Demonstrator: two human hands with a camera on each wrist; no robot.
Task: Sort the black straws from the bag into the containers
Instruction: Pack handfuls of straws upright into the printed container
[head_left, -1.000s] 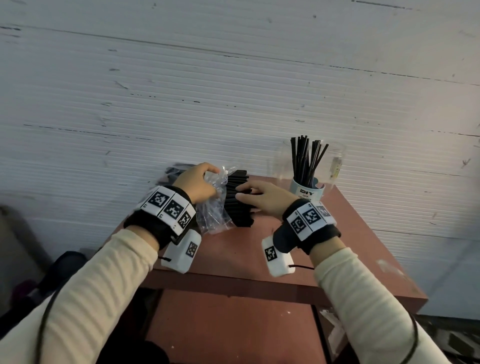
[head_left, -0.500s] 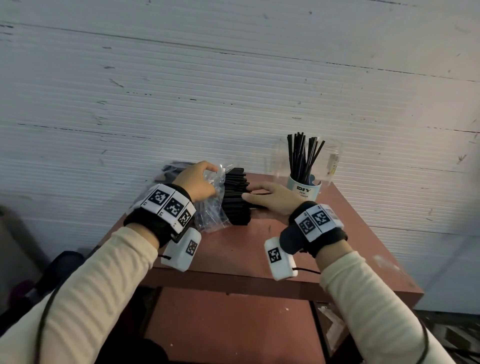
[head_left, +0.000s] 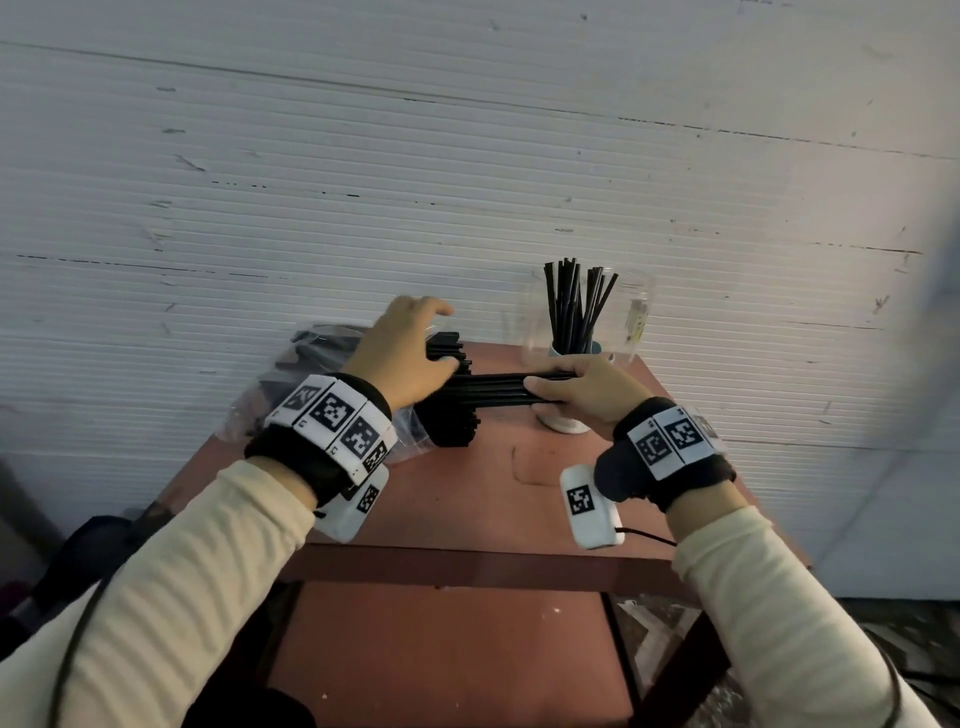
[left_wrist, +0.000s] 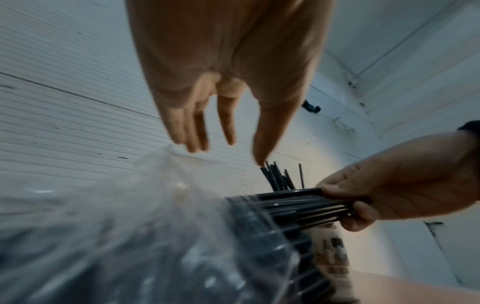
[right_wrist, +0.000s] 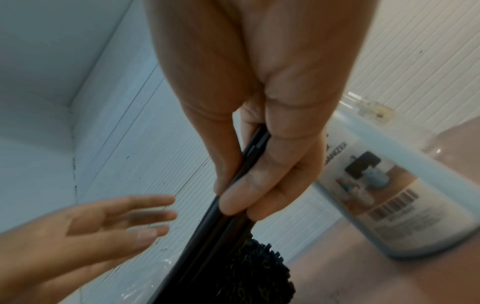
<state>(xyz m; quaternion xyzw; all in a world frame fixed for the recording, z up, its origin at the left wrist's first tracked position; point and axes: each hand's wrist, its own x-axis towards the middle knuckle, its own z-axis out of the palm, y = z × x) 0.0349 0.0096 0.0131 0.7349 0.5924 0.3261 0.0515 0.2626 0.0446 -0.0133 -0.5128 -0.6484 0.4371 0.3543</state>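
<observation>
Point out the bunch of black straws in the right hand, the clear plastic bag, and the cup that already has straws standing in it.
Bunch of black plastic straws (head_left: 498, 391): head view, mid-length of the bunch.
Clear crinkled plastic bag (left_wrist: 145, 205): left wrist view, its upper film.
Pale blue cup holding upright straws (head_left: 558, 349): head view, its rim.

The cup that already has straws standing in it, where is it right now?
In the head view the cup stands toward the table's far right, just behind the right hand, between two clear jars.
</observation>
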